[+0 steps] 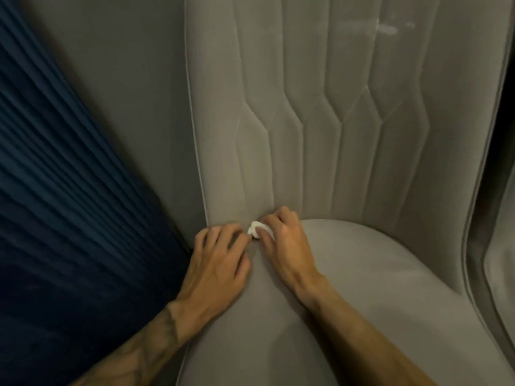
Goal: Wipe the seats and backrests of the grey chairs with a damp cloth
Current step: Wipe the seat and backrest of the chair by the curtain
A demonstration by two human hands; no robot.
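Observation:
A grey upholstered chair fills the view, its quilted backrest [320, 121] rising above the rounded seat [376, 274]. Both hands rest at the left end of the crease where seat meets backrest. My right hand [281, 240] is bunched around a small white cloth [254, 229], which is pressed into the crease; only a little of the cloth shows under the fingers. My left hand [220, 254] lies flat on the seat just left of the cloth, fingers spread, fingertips close to it. A pale smear marks the backrest at the upper right.
A dark blue pleated curtain [69, 204] hangs along the left side, against the chair's edge. A plain grey wall [111, 65] stands behind. Part of a second grey chair [501, 274] shows at the right edge.

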